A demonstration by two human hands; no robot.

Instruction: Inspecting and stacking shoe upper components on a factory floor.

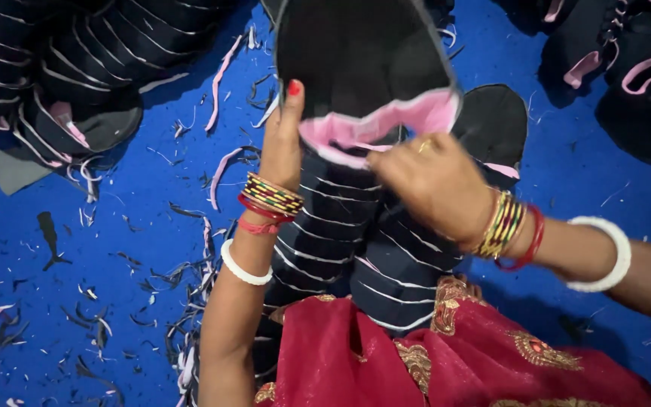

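Nearest you, red cloth with gold embroidery (340, 362) drapes your lap, and on it rests a stack of black striped fabric pieces (356, 241). Above the stack your right hand (435, 185) pinches the pink-lined edge of a black curved fabric piece (359, 68) — fingers closed on it — while your left hand (282, 147) grips the same piece's left side, thumb up along it. Beyond lie the blue floor covering (129, 226), littered with black and pink trimmings (220, 75), and further piles of striped black pieces (62, 60).
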